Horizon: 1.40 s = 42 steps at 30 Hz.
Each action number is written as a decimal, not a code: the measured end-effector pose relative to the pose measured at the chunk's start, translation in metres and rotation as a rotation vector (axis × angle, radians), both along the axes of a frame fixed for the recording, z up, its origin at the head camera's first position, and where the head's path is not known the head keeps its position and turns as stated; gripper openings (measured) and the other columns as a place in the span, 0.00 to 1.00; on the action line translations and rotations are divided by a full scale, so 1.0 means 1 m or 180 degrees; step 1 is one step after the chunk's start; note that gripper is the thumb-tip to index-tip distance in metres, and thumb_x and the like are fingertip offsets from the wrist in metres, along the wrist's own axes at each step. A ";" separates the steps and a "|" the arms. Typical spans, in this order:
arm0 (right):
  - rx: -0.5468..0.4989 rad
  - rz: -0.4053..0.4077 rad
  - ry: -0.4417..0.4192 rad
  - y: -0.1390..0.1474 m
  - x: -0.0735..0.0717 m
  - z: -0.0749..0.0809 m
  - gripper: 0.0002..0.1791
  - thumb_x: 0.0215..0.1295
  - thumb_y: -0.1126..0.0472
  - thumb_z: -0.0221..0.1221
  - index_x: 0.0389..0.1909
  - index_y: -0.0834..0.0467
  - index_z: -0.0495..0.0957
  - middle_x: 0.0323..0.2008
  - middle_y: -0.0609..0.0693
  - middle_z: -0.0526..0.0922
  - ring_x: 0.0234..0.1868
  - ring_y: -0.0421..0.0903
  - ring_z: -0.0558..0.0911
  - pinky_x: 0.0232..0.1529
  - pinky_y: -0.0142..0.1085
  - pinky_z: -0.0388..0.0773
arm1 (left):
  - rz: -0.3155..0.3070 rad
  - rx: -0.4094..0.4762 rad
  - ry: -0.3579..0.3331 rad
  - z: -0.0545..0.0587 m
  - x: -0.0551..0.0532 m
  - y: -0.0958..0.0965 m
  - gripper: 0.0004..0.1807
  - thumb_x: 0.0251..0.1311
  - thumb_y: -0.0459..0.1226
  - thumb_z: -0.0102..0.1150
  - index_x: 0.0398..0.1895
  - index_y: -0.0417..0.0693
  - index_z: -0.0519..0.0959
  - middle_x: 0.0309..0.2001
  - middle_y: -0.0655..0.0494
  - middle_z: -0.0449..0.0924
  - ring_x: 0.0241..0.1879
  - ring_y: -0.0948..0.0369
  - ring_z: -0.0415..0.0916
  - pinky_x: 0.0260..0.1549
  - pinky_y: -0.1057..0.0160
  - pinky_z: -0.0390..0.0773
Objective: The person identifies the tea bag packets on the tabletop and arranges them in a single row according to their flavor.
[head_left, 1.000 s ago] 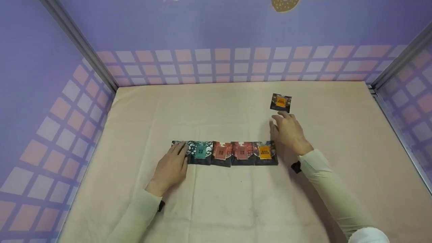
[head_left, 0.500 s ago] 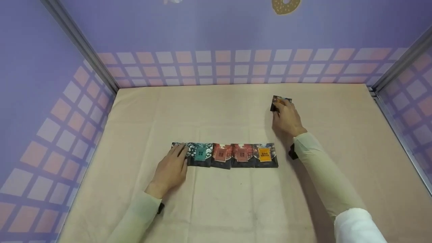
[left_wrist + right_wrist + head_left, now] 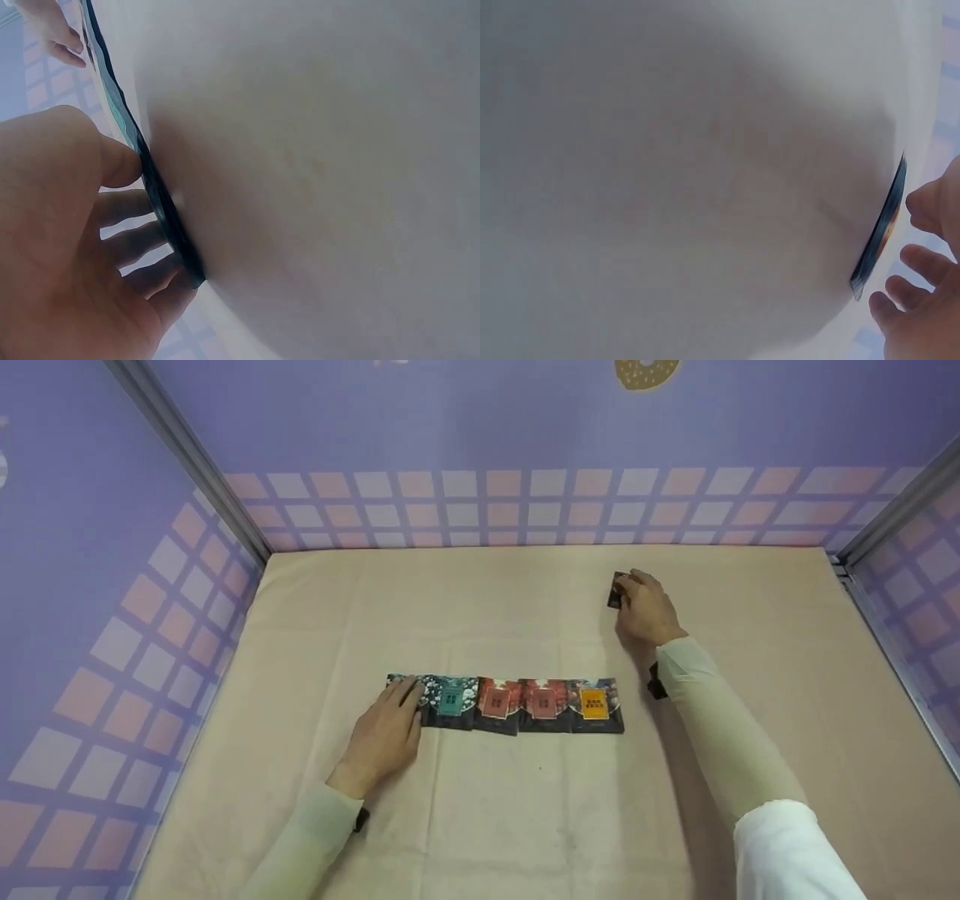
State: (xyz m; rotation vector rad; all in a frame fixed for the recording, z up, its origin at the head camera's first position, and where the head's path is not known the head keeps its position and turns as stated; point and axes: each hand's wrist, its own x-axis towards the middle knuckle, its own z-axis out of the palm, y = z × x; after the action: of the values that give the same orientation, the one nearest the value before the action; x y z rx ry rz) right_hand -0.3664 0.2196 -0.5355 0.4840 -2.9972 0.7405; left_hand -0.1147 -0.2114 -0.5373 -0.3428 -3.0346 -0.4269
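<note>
My left hand (image 3: 379, 739) rests with extended fingers on the leftmost sachet (image 3: 161, 199), mostly hidden under them in the head view. Right of it the row continues with a teal-labelled sachet (image 3: 450, 705), two red-labelled sachets (image 3: 497, 705) and an orange-labelled sachet (image 3: 594, 705), edge to edge or slightly overlapping. Farther back, my right hand (image 3: 646, 607) is over a single dark sachet (image 3: 615, 598), covering its right part. The right wrist view shows this sachet (image 3: 879, 236) lying flat, with the thumb and fingers spread close above it.
A cream cloth (image 3: 495, 817) with faint creases covers the table. Purple walls with a pink and white checked band (image 3: 547, 506) stand at the back and sides, with metal posts (image 3: 187, 450) at the corners.
My right hand has moved from just in front of the single sachet to over it, then slightly right and back. The left hand has stayed on the row.
</note>
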 end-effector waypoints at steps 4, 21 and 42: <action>0.0045 0.0113 -0.0046 0.001 -0.001 0.002 0.27 0.80 0.70 0.43 0.75 0.72 0.68 0.78 0.75 0.62 0.78 0.75 0.63 0.79 0.65 0.61 | 0.0000 0.0026 0.0039 0.000 0.000 0.001 0.26 0.80 0.36 0.50 0.76 0.33 0.71 0.77 0.36 0.69 0.77 0.37 0.66 0.75 0.40 0.71; 0.0257 0.0125 -0.0403 0.003 0.006 0.003 0.31 0.79 0.70 0.42 0.80 0.68 0.62 0.81 0.72 0.58 0.80 0.74 0.61 0.80 0.65 0.61 | 0.0036 0.0052 -0.0049 0.001 0.002 0.001 0.26 0.81 0.37 0.49 0.77 0.35 0.71 0.78 0.37 0.67 0.78 0.37 0.64 0.76 0.39 0.69; 0.0411 0.0372 -0.0251 0.017 0.031 -0.002 0.29 0.80 0.70 0.46 0.79 0.69 0.63 0.79 0.71 0.63 0.78 0.73 0.65 0.78 0.64 0.64 | 0.0025 0.0001 -0.0144 0.003 -0.001 0.001 0.27 0.81 0.38 0.47 0.78 0.34 0.69 0.79 0.36 0.66 0.79 0.37 0.62 0.77 0.40 0.68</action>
State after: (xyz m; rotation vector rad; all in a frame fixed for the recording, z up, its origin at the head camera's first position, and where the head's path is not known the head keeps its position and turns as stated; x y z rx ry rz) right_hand -0.3357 0.2366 -0.5371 0.6546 -3.1269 0.5878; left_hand -0.1158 -0.2108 -0.5343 -0.3254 -3.0787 -0.4406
